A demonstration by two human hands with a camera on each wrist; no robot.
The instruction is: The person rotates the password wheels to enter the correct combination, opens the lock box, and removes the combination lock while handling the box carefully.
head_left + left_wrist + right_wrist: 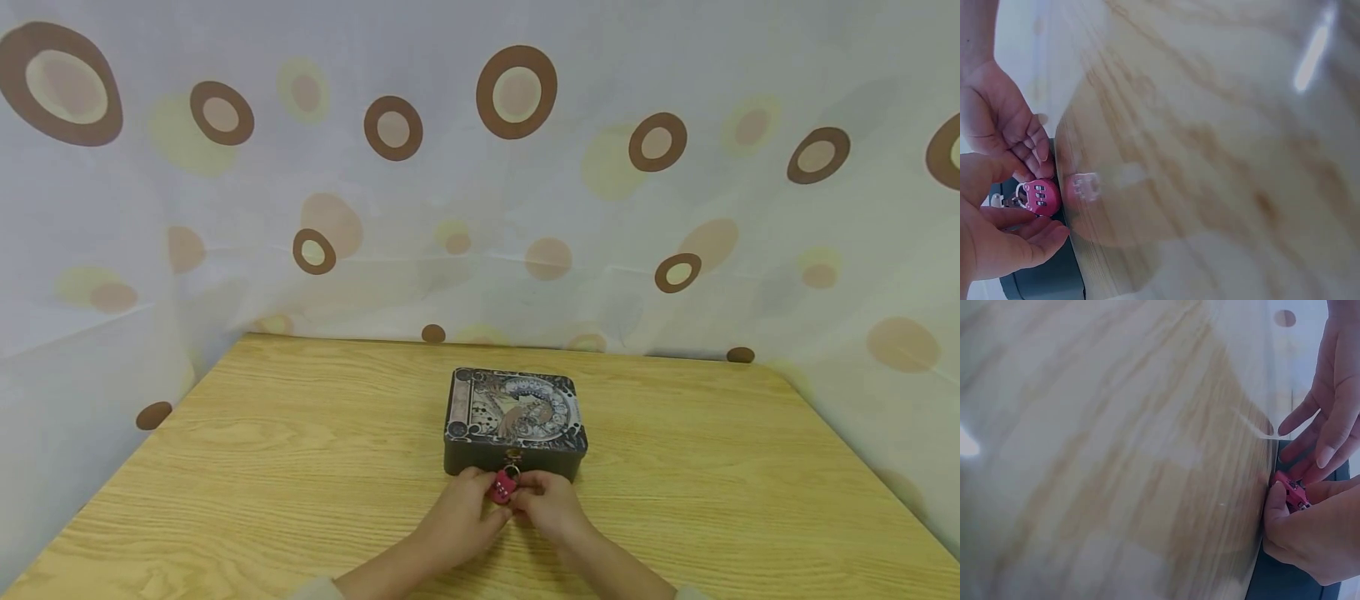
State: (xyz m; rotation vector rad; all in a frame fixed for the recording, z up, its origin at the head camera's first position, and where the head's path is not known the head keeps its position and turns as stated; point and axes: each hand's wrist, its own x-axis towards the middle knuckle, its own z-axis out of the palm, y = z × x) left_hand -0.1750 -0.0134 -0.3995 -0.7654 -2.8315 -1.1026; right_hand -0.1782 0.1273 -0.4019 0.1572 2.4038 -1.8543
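A pink combination padlock [503, 487] with number dials is at the front of a dark tin box [517, 408] with a printed lid. Its shackle meets the metal clasp [513, 455]; whether it is closed cannot be made out. From the left, my left hand [459, 512] steadies the padlock with curved fingers, its thumb a little apart in the left wrist view. My right hand [551, 504] pinches the lock's right side, with the thumb [1277, 495] against its body. Both hands partly cover the box's front.
Under the box is a wood-grain table [300, 442]. Behind and along both sides hangs a pale curtain [450, 200] patterned with brown and yellow circles. The box's lid is down.
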